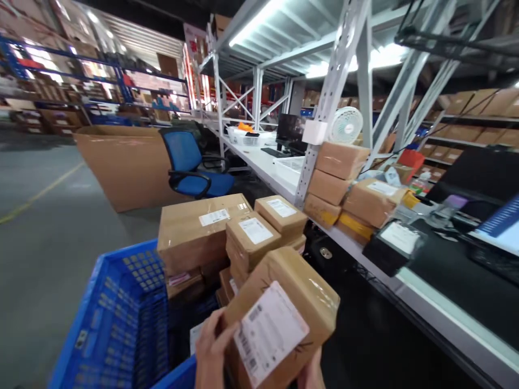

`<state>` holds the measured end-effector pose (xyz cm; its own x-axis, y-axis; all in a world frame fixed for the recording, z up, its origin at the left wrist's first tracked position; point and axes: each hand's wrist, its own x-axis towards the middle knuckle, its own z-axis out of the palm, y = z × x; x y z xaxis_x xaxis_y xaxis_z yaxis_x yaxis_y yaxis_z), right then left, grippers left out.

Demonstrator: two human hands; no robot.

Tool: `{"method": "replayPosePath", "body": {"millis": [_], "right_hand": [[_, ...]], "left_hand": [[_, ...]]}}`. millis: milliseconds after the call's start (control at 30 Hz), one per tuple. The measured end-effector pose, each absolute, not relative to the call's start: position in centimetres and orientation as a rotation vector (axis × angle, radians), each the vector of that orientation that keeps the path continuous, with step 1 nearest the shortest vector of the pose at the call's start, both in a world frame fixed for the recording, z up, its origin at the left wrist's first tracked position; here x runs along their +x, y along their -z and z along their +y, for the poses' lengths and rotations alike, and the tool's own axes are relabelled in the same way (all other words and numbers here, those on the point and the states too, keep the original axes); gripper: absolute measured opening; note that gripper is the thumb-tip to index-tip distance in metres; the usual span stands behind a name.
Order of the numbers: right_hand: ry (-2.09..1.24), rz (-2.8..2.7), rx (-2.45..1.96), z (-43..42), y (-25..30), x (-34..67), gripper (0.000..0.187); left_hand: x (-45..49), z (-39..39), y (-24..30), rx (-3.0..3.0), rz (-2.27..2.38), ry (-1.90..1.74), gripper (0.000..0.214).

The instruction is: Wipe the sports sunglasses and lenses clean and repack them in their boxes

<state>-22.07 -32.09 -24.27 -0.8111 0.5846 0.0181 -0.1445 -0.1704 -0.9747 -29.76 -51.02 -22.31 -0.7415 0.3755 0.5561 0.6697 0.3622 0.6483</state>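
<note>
Fingers (214, 337) on the parcel (284, 286)? What's the feed showing me?

Left hand (211, 359) has hold of it, curled round the near edge, fingers just beside the white label (270, 335). Right hand (313, 375) is mostly cut off at the bottom of the frame. It touches the underside, but I can't tell how far it's closed.

Parcel position?

Held up in both hands, tilted, label toward my camera. Brown wrap, clear tape. It's over the near end of the blue crate (115, 324), not touching any stack that I can see.

Next out?

Cartons (198, 232), labelled, stacked just past the crate. To the right runs a white bench (441, 302) with a black mat (458, 270), a black pouch (393, 246) and a stack of boxes (334, 178) on it.

Further?

Fan (346, 125) clipped to the upright, monitor (290, 132) along the bench. Left of that, a blue chair (188, 165) and a big carton (121, 167) on the grey floor (48, 227). Loaded blue racking (81, 75) at the back.
</note>
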Motion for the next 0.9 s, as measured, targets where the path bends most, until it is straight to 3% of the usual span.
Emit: {"method": "replayPosePath", "body": {"millis": [67,133,300,367,533,633,800,900], "right_hand": [[-1.992,-1.613,-0.421,-31.6,23.1,-20.0,0.112],[-1.915,-1.645,-0.417,-30.0,21.8,-17.5,0.111],[-1.842,-1.493,-0.522,-22.0,15.1,-13.2,0.105],[-1.805,-1.371,-0.475,-17.7,10.3,-12.9,0.091],[-1.546,-1.067,-0.380,-5.8,-4.1,-16.6,0.054],[-1.646,-1.112,-0.665,0.6,-10.4,-20.7,0.037],[-1.682,-1.316,-1.132,6.4,-13.3,-25.4,0.053],[-1.481,-1.420,-0.873,6.3,-11.2,-26.8,0.052]], "left_hand": [[-27.4,-46.6,22.0,-0.949,-2.249,1.228,0.107],[-25.5,-42.7,21.5,-0.910,-2.238,1.183,0.105],[-23.9,-36.6,18.5,-1.193,-2.143,1.307,0.129],[-23.8,-35.6,17.3,-1.306,-2.107,1.361,0.126],[-24.5,-35.2,17.0,-1.385,-2.195,1.205,0.092],[-25.3,-35.8,18.3,-1.414,-2.207,1.156,0.076],[-25.5,-36.9,19.9,-1.326,-2.229,1.290,0.059],[-24.5,-38.0,20.3,-1.214,-2.375,1.364,0.051]]}}
